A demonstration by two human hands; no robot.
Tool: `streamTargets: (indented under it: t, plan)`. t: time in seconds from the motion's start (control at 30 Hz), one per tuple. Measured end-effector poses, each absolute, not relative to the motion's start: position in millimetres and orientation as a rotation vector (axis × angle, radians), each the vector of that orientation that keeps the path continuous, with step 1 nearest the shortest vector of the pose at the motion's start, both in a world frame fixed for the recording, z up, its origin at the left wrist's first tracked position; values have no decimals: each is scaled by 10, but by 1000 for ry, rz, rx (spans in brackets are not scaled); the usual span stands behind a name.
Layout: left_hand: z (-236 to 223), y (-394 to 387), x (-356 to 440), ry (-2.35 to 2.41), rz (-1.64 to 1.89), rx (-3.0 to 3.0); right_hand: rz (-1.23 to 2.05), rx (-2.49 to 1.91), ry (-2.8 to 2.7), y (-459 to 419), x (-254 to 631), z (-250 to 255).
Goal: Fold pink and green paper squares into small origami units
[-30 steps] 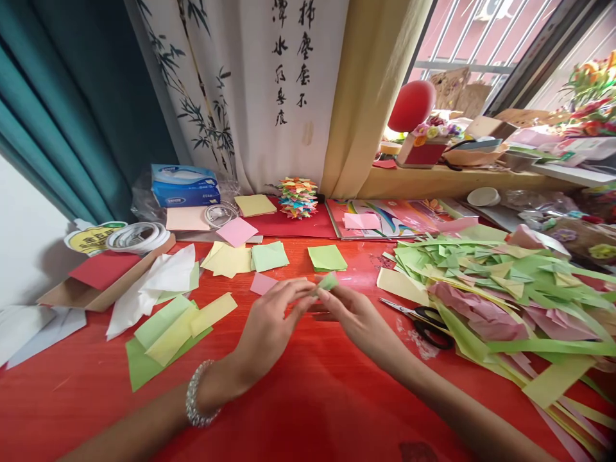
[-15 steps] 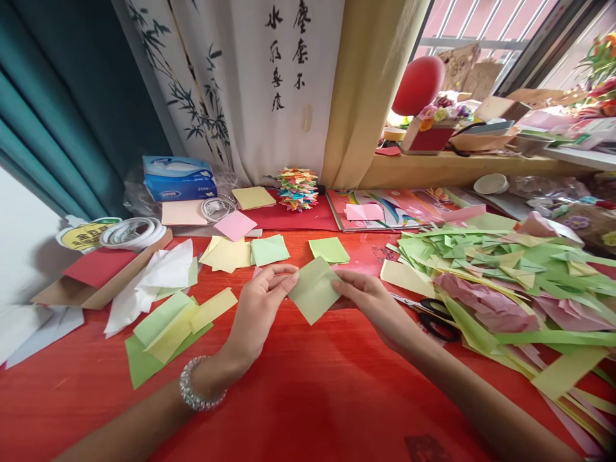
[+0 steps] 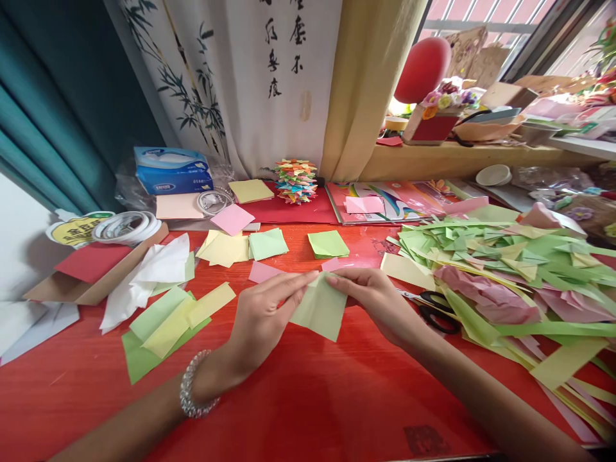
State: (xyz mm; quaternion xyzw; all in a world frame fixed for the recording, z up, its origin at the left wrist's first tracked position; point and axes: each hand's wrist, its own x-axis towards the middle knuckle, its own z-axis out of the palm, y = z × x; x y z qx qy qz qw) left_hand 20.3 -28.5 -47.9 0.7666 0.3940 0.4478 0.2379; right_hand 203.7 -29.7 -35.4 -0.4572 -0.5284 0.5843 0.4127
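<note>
A pale green paper square (image 3: pixel 321 309) is held up over the red table, pinched along its top edge by both hands. My left hand (image 3: pixel 269 314), with a beaded bracelet on the wrist, has its fingers on the upper left of the sheet. On the upper right, the thumb and fingers of my right hand (image 3: pixel 370 295) are closed on the same paper. A faint crease runs down the sheet. Just beyond the hands lie a bright green paper stack (image 3: pixel 328 244), a mint green stack (image 3: pixel 268 244) and a pink paper piece (image 3: pixel 264 272).
Black-handled scissors (image 3: pixel 439 311) lie right of my right hand, beside a heap of green paper strips (image 3: pixel 500 256). Left are green and yellow papers (image 3: pixel 166 321), white tissue (image 3: pixel 161 269) and a cardboard tray (image 3: pixel 96 292). A blue tissue box (image 3: pixel 173 170) and a colourful paper ornament (image 3: pixel 296 181) stand behind.
My fingers have moved inward to the paper's top edge, closer together. The square has turned from a flat diamond to hanging downward, slightly bent. The camera view has shifted a little.
</note>
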Motion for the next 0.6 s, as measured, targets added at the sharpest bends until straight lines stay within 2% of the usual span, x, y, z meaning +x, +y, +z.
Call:
streamTargets:
  t: [0.27, 0.6]
  plan:
    - [-510, -249, 178, 909, 1225, 2392, 1568, -1124, -1230, -300, 2056, -293]
    - [-509, -266, 207, 876, 1179, 2403, 1459, -1197, -1331, -308, 2058, -310]
